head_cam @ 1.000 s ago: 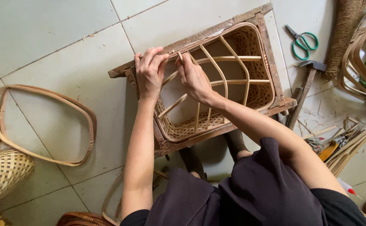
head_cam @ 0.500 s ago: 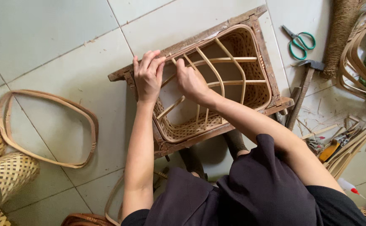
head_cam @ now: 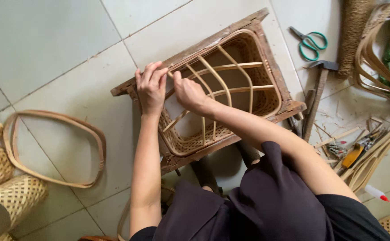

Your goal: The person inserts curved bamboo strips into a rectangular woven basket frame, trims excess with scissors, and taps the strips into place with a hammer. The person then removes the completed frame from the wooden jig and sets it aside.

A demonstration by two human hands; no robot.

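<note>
A basket [head_cam: 230, 89] is being worked inside a wooden frame [head_cam: 257, 22].
A cane strip [head_cam: 177, 73] at its rim is being pinched by left hand [head_cam: 151, 87] and right hand [head_cam: 188, 93], fingers pressed together.

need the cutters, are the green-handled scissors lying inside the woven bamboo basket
No, the green-handled scissors lie on the tiled floor beyond the woven bamboo basket in its wooden frame.
</note>
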